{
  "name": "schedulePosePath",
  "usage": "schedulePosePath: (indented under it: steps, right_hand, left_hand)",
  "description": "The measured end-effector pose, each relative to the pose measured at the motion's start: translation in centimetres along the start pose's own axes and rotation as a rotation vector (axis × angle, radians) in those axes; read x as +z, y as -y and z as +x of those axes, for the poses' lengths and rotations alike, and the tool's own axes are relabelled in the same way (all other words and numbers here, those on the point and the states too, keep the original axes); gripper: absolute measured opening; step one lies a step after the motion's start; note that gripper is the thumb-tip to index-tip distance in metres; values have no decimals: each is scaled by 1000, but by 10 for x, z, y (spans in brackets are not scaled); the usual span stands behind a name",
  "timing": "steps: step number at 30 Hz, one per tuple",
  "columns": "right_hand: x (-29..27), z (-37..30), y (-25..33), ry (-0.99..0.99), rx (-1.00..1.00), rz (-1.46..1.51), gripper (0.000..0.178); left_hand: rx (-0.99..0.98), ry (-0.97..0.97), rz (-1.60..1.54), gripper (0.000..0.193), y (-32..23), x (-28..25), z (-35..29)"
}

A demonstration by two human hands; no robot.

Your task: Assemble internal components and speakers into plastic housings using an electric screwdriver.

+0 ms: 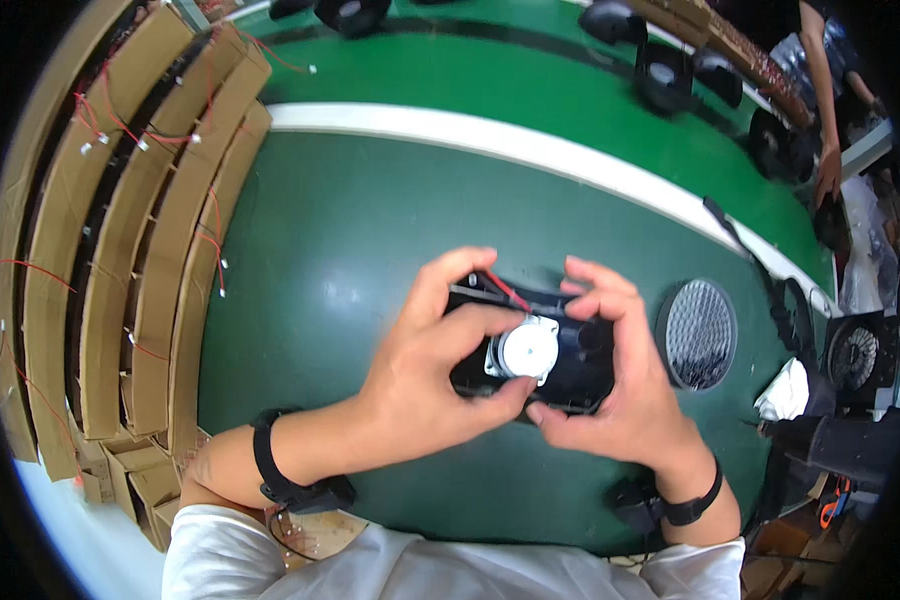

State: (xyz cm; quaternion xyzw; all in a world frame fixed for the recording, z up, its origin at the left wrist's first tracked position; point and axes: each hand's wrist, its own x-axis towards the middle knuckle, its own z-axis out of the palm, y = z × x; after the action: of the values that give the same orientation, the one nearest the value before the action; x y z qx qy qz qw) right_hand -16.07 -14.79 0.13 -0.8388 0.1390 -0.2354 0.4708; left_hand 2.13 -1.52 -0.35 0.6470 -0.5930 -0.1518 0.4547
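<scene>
The left hand pinches the silver motor between thumb and a finger, while the right hand grips the right end of the black housing, probably so that it stays steady. Both wrists bend inward, fingers curved. The motor lies against the housing, above the green table; a round grille rests to the right, near the right hand.
</scene>
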Motion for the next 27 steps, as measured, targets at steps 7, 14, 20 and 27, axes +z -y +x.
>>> schedulePosePath:
  steps: [7, 14, 20, 27]
  right_hand:
    - [1, -9, 8, 34, 22, -155, 82]
    - [0, -6, 1, 19, -25, -135, 81]
    - [-5, -1, 4, 60, -44, -164, 88]
    - [-40, -41, 96, -221, -306, -763, 47]
  left_hand:
    - [7, -23, 7, 42, -5, 4, -13]
    - [197, -168, 394, 41, -10, 0, -19]
    - [591, 50, 517, 23, 0, -18, 4]
    - [532, 295, 346, 47, 3, -24, 10]
